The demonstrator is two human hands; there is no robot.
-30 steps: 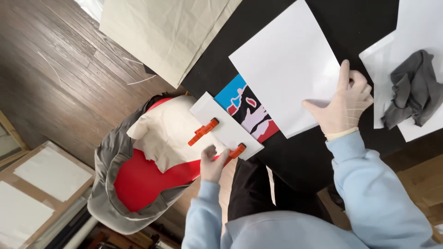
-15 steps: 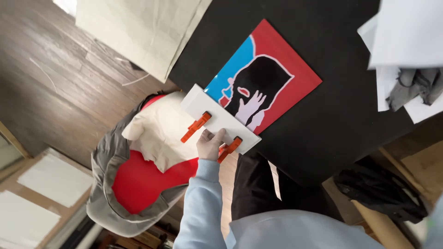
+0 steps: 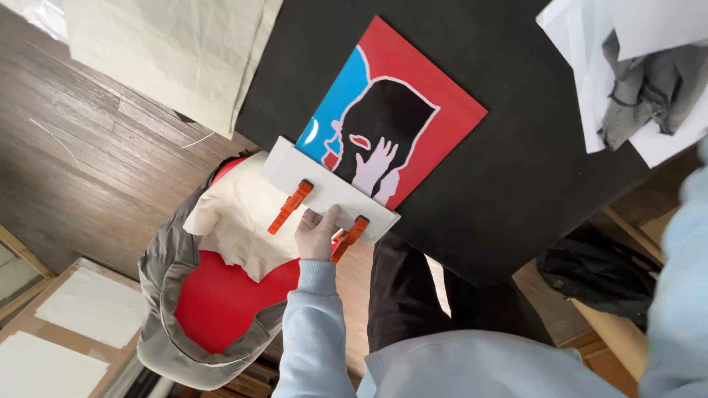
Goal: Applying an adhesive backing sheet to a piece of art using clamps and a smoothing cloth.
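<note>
A glossy picture (image 3: 413,96) in red, blue and black lies flat on the black table (image 3: 516,184). Along its near edge sits a white bar (image 3: 284,166), fastened with two orange clamps (image 3: 290,206) (image 3: 350,237). My left hand (image 3: 317,234), gloved, grips the bar between the two clamps, fingers over its near edge. My right hand is out of view; only its pale blue sleeve (image 3: 682,295) shows at the right edge.
White sheets (image 3: 582,81) and a crumpled grey cloth (image 3: 649,81) lie at the table's far right. A cream canvas (image 3: 169,51) hangs off the far left corner. A red seat with grey and cream cloth (image 3: 221,309) stands on the wooden floor; a black bag (image 3: 597,273) sits right.
The white sheet covering the picture has been lifted away to the right, so the whole picture shows. My right hand has left the view. My left hand stays on the bar.
</note>
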